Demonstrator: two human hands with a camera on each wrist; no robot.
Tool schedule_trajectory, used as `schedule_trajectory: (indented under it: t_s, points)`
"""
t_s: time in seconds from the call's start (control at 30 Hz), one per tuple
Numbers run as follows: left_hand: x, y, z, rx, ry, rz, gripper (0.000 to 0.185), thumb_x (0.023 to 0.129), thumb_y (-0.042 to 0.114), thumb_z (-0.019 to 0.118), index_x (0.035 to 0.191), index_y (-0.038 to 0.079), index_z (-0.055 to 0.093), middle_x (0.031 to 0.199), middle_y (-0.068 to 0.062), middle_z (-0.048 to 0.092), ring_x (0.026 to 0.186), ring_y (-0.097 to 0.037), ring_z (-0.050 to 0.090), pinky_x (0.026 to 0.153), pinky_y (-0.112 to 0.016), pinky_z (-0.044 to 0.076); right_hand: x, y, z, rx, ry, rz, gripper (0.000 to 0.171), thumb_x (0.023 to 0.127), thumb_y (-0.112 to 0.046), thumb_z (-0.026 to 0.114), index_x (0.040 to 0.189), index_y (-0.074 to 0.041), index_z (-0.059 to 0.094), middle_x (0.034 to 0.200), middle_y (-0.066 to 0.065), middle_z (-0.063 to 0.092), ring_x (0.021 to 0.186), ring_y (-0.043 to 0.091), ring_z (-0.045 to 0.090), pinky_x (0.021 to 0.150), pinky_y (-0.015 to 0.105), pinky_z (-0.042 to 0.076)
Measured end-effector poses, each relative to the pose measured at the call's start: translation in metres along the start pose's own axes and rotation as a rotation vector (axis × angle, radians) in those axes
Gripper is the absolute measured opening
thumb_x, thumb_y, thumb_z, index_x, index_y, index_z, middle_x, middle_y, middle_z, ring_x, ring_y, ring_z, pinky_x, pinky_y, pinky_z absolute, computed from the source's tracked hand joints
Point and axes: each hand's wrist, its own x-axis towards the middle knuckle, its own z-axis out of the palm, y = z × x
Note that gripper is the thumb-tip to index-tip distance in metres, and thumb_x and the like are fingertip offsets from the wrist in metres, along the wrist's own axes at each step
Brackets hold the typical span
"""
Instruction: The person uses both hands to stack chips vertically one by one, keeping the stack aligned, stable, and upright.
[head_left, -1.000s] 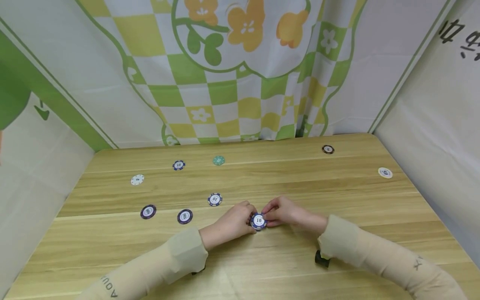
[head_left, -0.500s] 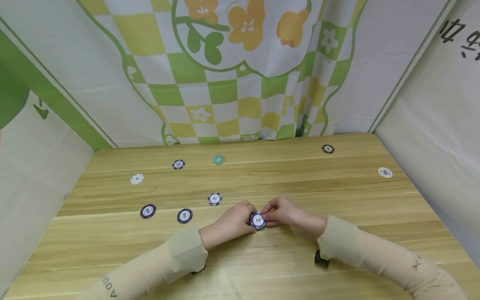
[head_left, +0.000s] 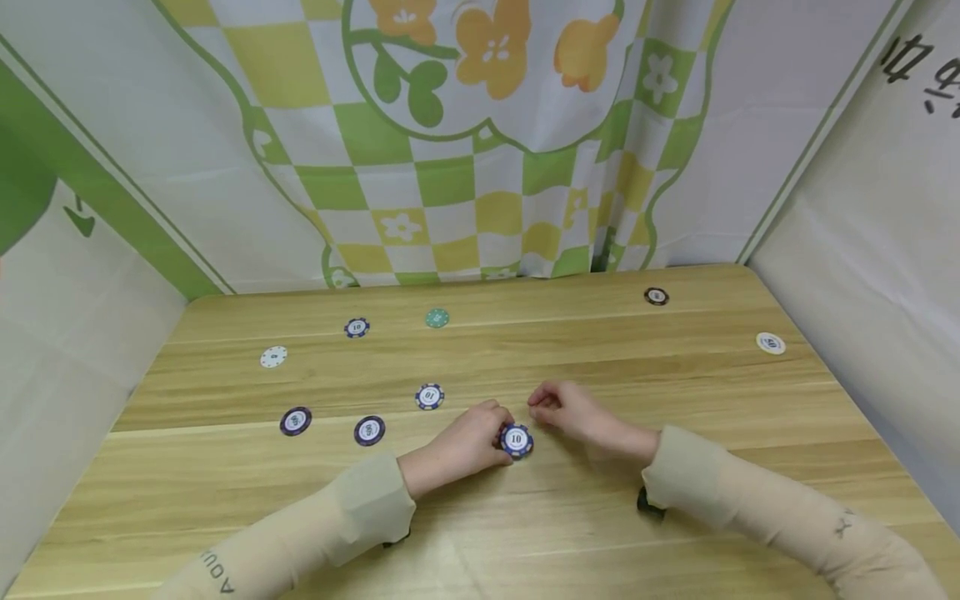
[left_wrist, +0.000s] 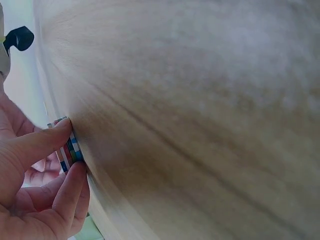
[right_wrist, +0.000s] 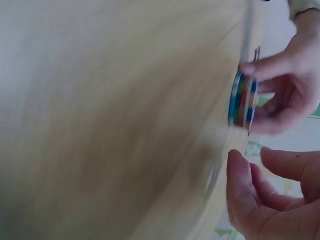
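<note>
A short stack of poker chips stands on the wooden table, topped by a blue chip marked 10. Its edge shows blue, green, red and white layers in the left wrist view, where the thumb and fingers of my left hand grip the stack from its side. From the head view, this left hand lies to the left of the chips. My right hand hovers just right of the stack, apart from it. In the right wrist view the right hand's fingers are loosely bent, with a gap between thumb and forefinger and nothing held.
Single chips lie flat around the table: a blue one and a purple one near my left hand, a green one farther back. A black chip and a white chip lie far right. Patterned curtain hangs behind.
My right hand has let go of the chip stack and moved slightly right and away from me. The left hand keeps its grip, and the stack stays in place.
</note>
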Motion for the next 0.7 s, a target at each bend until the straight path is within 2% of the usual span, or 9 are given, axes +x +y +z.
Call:
schedule_trajectory:
  t_s: [0.07, 0.17, 0.47, 0.6, 0.7]
  points:
    - [0.0, 0.0, 0.001, 0.013, 0.013, 0.009, 0.037, 0.066, 0.012, 0.079, 0.096, -0.002, 0.062, 0.085, -0.004, 0.055, 0.073, -0.011, 0.049, 0.067, -0.023, 0.044, 0.001, 0.001, -0.006, -0.149, 0.034, -0.092, 0.013, 0.085, -0.002, 0.059, 0.095, 0.006, 0.06, 0.081, 0.008, 0.061, 0.074, 0.015, 0.056, 0.066, 0.026, 0.048]
    - [0.0, -0.001, 0.001, 0.02, 0.026, 0.019, 0.037, 0.065, 0.012, 0.079, 0.095, -0.002, 0.062, 0.085, -0.004, 0.055, 0.072, -0.011, 0.049, 0.067, -0.024, 0.045, 0.002, 0.003, -0.013, -0.29, 0.07, -0.182, 0.014, 0.085, -0.004, 0.06, 0.097, 0.003, 0.062, 0.085, 0.008, 0.063, 0.078, 0.017, 0.058, 0.069, 0.027, 0.049]
    - [0.0, 0.0, 0.002, 0.006, 0.029, 0.013, 0.038, 0.065, 0.011, 0.079, 0.096, -0.002, 0.062, 0.084, -0.005, 0.055, 0.072, -0.012, 0.049, 0.066, -0.023, 0.045, 0.004, 0.021, -0.04, -0.572, 0.132, -0.429, 0.019, 0.083, -0.005, 0.062, 0.1, 0.004, 0.061, 0.097, 0.014, 0.062, 0.091, 0.027, 0.059, 0.081, 0.038, 0.048]
    - [0.0, 0.0, 0.002, 0.007, 0.025, 0.01, 0.039, 0.066, 0.012, 0.079, 0.098, -0.003, 0.062, 0.086, -0.005, 0.056, 0.074, -0.012, 0.05, 0.068, -0.024, 0.045, 0.005, 0.03, -0.055, -0.643, 0.135, -0.453, 0.021, 0.082, -0.006, 0.064, 0.1, 0.004, 0.061, 0.098, 0.014, 0.061, 0.092, 0.028, 0.058, 0.082, 0.039, 0.048]
    - [0.0, 0.0, 0.002, 0.009, 0.019, 0.005, 0.039, 0.066, 0.012, 0.079, 0.099, -0.003, 0.062, 0.088, -0.006, 0.056, 0.075, -0.012, 0.051, 0.069, -0.024, 0.046, 0.005, 0.036, -0.067, -0.67, 0.134, -0.427, 0.023, 0.083, -0.007, 0.063, 0.102, 0.005, 0.06, 0.1, 0.016, 0.061, 0.094, 0.029, 0.058, 0.083, 0.04, 0.047]
